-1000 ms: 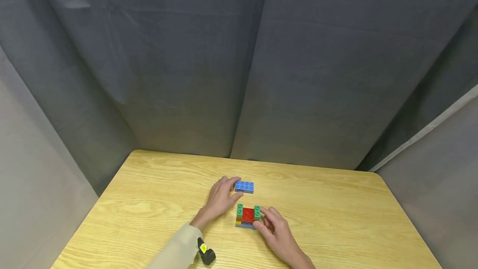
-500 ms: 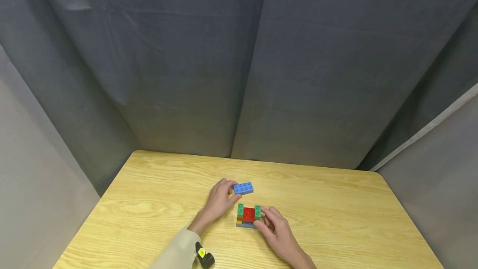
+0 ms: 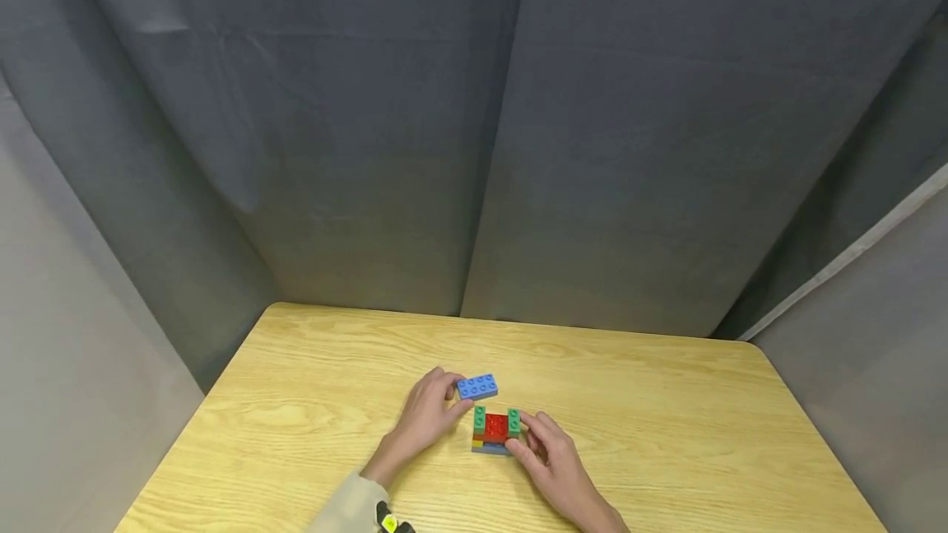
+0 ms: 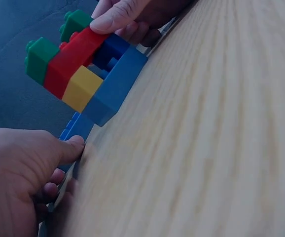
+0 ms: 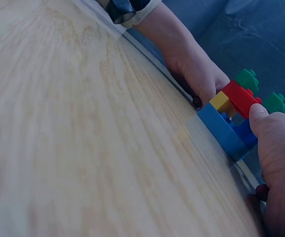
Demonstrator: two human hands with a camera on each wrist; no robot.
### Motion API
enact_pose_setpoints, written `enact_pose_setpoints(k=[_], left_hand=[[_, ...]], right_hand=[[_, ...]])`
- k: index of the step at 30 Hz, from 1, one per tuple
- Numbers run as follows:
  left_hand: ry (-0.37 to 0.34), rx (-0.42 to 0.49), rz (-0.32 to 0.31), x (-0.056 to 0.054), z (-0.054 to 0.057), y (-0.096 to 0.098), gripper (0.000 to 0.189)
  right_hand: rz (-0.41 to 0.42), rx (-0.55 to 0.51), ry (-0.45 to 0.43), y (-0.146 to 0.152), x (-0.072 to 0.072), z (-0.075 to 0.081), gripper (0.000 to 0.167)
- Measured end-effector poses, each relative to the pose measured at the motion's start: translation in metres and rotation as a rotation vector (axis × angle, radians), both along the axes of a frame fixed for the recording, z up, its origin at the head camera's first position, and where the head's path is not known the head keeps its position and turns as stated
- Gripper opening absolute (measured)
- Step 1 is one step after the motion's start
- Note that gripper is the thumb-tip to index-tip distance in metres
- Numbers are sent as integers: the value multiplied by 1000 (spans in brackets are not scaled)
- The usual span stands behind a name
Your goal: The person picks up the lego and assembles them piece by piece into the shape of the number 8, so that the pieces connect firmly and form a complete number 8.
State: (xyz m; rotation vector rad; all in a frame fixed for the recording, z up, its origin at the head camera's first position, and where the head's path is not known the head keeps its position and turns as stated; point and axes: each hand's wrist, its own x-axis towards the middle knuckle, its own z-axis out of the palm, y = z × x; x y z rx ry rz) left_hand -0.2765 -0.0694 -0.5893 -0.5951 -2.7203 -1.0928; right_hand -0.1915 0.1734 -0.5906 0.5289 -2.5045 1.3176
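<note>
My left hand (image 3: 427, 411) pinches the left end of a blue toy building brick (image 3: 477, 387) with several studs on top, close over the table behind the stack. The brick lies slightly turned in the head view. My right hand (image 3: 554, 464) grips the right side of a stack of toy bricks, its thumb at the front of the red brick (image 3: 497, 426). Green bricks (image 4: 40, 61) sit on both ends of the red one. Beneath the red brick are a yellow brick (image 4: 83, 89) and a long blue base brick (image 4: 117, 86). In the right wrist view my left hand is partly behind the stack.
The wooden table (image 3: 666, 434) has light grain and rounded far corners. Grey curtains (image 3: 370, 146) hang behind it and at both sides. A dark strap with a yellow patch (image 3: 390, 523) sits on the left sleeve (image 3: 348, 508).
My left hand has moved the loose blue brick left and nearer to the stack, turning it slightly. My right hand keeps its grip on the stack, which stays nearly in place.
</note>
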Motion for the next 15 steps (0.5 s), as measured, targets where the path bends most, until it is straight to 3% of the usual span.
enact_pose_setpoints(k=[8, 15], left_hand=[[-49, 12, 17, 9, 0, -10, 43], [-107, 81, 47, 16, 5, -12, 45]], right_hand=[[17, -13, 17, -2, -2, 1, 41], [2, -5, -16, 0, -2, 2, 41]])
